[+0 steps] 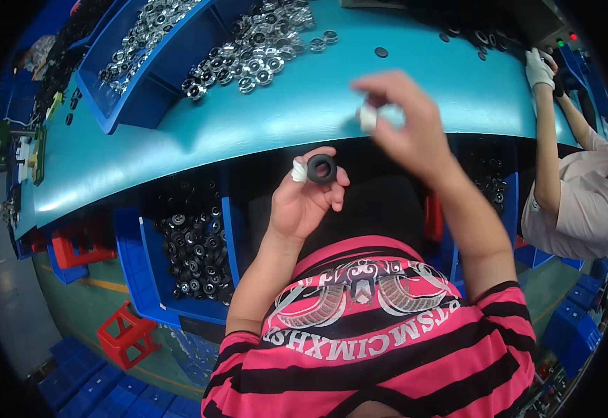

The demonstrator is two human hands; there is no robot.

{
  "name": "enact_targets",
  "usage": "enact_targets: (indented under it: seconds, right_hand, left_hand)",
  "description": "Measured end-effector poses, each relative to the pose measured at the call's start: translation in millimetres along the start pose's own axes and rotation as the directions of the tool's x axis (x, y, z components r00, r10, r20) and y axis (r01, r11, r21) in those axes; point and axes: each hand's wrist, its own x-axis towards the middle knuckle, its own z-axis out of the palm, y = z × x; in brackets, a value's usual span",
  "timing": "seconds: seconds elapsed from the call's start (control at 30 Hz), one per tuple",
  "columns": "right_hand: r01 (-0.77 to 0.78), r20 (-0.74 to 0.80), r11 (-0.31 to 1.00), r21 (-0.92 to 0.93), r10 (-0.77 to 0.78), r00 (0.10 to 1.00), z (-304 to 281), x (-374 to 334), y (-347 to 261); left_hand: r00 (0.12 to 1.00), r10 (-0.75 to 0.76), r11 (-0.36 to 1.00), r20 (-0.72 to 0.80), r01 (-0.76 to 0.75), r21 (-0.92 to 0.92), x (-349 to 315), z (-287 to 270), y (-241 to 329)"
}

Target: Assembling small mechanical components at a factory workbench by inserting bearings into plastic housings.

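Note:
Over the near edge of the table, my left hand (298, 209) is closed around a small black rubber ring (311, 169), whose hole faces upward. White wrapping (299, 171) covers the tip of my left thumb, beside the ring. To the right and farther forward, my right hand (415, 129) hovers over the table edge, somewhat smeared by motion. Its thumb, with a white wrap (368, 118), and its forefinger are apart, and nothing shows between them. Clear wheel-like parts with dark centres (248, 66) lie heaped on the tabletop, forward and left of my hands.
A blue bin (112, 115) of similar clear parts stands on the teal table (283, 115). Below the edge, another blue bin (224, 230) holds black wheels (196, 254). One black disc (381, 52) lies farther forward. A gloved co-worker (568, 202) is at the right. Red stools (126, 334) stand lower left.

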Motion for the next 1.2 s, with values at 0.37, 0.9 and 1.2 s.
enact_targets:
  seconds: [0.37, 0.9, 1.2]
  right_hand:
    - [0.12, 0.216, 0.816, -0.565, 0.006, 0.976, 54, 100, 98]
    - [0.099, 0.171, 0.953, -0.286, -0.051, 0.984, 34, 78, 96]
    - [-0.191, 0.02, 0.873, 0.45, 0.204, 0.979, 24, 32, 9]
  left_hand:
    - [0.997, -0.06, 0.997, -0.057, 0.057, -0.054, 6, 3, -5]
    - [0.998, -0.046, 0.995, -0.051, 0.05, 0.084, 0, 7, -10]
    - [0.998, -0.022, 0.998, -0.051, 0.025, 0.061, -7, 8, -14]
